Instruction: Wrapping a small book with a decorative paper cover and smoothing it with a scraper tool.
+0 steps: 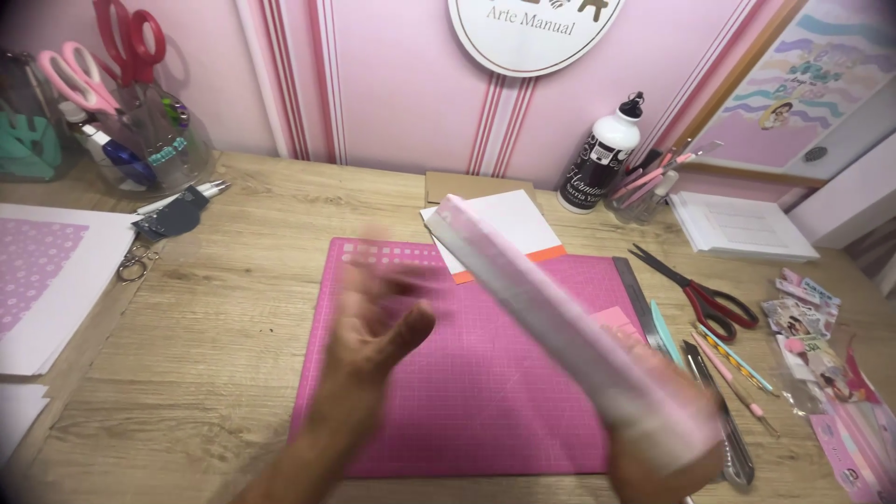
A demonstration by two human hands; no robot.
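My right hand (667,448) grips the near end of a long, flat, pale pink and white book-like block (551,313), held edge-on above the pink cutting mat (448,401). The block slants from the lower right up toward the mat's far edge. My left hand (378,322) is blurred, fingers spread, palm up, hovering over the mat's left half and just left of the block without touching it.
White sheets with an orange one (509,219) lie behind the mat. Red-handled scissors (705,294), a metal ruler (639,299), pens and a cutter (723,411) sit right of it. A white bottle (602,154), jars of scissors (131,112) and dotted paper (37,271) line the desk.
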